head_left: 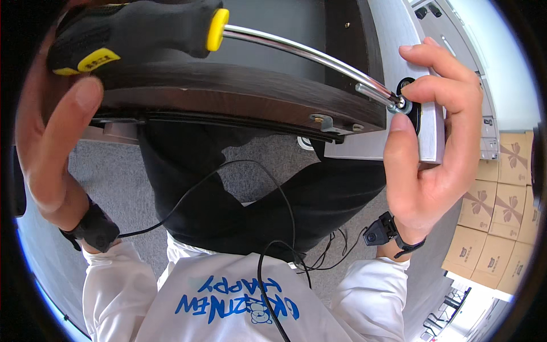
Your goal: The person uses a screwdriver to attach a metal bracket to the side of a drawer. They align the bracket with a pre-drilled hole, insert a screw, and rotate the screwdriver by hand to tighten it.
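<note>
My left hand is closed round the black and yellow handle of a screwdriver, its thumb below the grip and its other fingers mostly hidden. The shiny shaft slants down to the right. Its tip meets a screw in a small metal fitting with a short pin beside it. My right hand pinches this fitting between thumb and forefinger, the other fingers bent above. A black rounded part sits behind the fitting, against a pale panel. Left of that panel is a dark brown wooden piece.
A small metal bracket sits on the dark wood's near edge. A black cable loops from my left wrist across my lap. Stacked cardboard boxes stand at right. Grey carpet lies below.
</note>
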The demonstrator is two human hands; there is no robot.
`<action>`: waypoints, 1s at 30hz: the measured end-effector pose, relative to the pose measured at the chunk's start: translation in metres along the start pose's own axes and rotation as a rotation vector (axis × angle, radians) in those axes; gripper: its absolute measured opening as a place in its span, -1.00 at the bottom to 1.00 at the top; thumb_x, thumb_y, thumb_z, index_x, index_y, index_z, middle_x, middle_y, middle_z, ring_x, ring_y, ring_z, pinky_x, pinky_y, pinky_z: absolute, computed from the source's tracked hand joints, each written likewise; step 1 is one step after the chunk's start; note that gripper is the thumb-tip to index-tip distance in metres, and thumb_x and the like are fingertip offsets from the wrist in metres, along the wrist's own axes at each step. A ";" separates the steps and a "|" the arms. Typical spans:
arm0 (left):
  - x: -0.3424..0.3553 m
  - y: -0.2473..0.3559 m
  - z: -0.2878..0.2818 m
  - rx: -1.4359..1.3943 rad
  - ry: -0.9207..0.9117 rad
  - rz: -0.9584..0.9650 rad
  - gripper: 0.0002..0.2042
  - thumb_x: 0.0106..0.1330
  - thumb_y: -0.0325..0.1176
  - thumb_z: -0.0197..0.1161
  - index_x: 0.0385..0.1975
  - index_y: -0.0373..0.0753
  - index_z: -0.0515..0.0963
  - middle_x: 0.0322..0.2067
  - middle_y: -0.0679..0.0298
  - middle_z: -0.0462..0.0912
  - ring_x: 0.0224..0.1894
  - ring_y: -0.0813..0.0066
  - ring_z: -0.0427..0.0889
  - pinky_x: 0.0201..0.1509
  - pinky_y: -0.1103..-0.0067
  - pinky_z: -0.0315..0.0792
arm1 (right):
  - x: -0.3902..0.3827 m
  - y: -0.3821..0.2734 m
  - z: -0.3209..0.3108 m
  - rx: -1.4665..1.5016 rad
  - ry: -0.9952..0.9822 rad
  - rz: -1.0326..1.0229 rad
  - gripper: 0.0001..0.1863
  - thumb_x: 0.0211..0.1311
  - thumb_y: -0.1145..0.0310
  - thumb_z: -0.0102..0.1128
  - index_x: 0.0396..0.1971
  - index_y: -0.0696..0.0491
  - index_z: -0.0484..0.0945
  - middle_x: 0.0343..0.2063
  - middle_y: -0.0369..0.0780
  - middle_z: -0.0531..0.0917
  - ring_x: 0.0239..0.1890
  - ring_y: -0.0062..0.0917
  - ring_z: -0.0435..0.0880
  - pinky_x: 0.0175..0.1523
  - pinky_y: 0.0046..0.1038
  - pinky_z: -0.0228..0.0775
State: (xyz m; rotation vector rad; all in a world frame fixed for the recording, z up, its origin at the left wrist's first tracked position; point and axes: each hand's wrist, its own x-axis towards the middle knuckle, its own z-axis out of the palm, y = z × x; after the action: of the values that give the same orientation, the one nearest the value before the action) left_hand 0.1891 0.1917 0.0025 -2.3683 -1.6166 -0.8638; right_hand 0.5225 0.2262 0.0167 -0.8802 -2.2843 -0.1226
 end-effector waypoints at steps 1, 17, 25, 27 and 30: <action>0.000 -0.005 0.006 -0.141 0.075 0.020 -0.50 0.36 -0.07 -0.05 0.21 -0.23 0.31 -0.02 0.13 0.52 0.01 0.41 0.51 0.09 0.60 0.33 | 0.001 0.000 0.000 0.001 0.000 -0.002 -0.75 -0.13 0.64 -0.09 -0.33 0.16 0.37 -0.08 0.00 0.50 0.12 -0.16 0.41 0.24 -0.26 0.11; -0.009 -0.015 -0.002 -0.164 -0.015 -0.015 -0.54 0.37 -0.14 0.01 0.23 -0.13 0.30 -0.07 0.18 0.56 -0.09 0.46 0.57 0.04 0.66 0.37 | -0.003 0.002 -0.003 -0.010 -0.010 0.024 -0.74 -0.14 0.63 -0.08 -0.33 0.15 0.38 -0.08 0.00 0.51 0.12 -0.16 0.41 0.24 -0.26 0.10; -0.016 -0.015 0.006 -0.117 0.161 -0.101 -0.52 0.41 -0.08 -0.07 0.24 -0.16 0.27 -0.03 0.15 0.54 0.01 0.35 0.55 0.06 0.60 0.38 | -0.004 0.001 -0.003 -0.022 0.006 0.039 -0.72 -0.16 0.65 -0.09 -0.33 0.14 0.37 -0.08 -0.01 0.51 0.12 -0.16 0.42 0.25 -0.25 0.10; -0.015 -0.010 0.005 -0.134 0.072 -0.075 -0.45 0.36 0.01 -0.03 0.25 -0.17 0.26 -0.02 0.13 0.53 0.03 0.29 0.53 0.14 0.53 0.34 | -0.002 0.000 -0.003 -0.028 -0.015 0.029 -0.72 -0.16 0.65 -0.10 -0.33 0.15 0.37 -0.08 -0.01 0.51 0.12 -0.15 0.41 0.25 -0.25 0.09; 0.002 -0.014 -0.003 0.013 0.002 0.226 -0.50 0.39 -0.03 -0.07 0.23 -0.18 0.28 -0.03 0.13 0.53 -0.01 0.33 0.54 0.08 0.56 0.39 | -0.003 0.002 -0.001 -0.021 0.003 0.022 -0.72 -0.16 0.65 -0.10 -0.33 0.15 0.37 -0.08 -0.01 0.51 0.13 -0.15 0.41 0.26 -0.25 0.09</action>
State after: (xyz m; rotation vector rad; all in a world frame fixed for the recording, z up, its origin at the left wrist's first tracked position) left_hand 0.1762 0.1983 0.0033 -2.4776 -1.3158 -0.8072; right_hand 0.5263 0.2255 0.0154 -0.9157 -2.2735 -0.1387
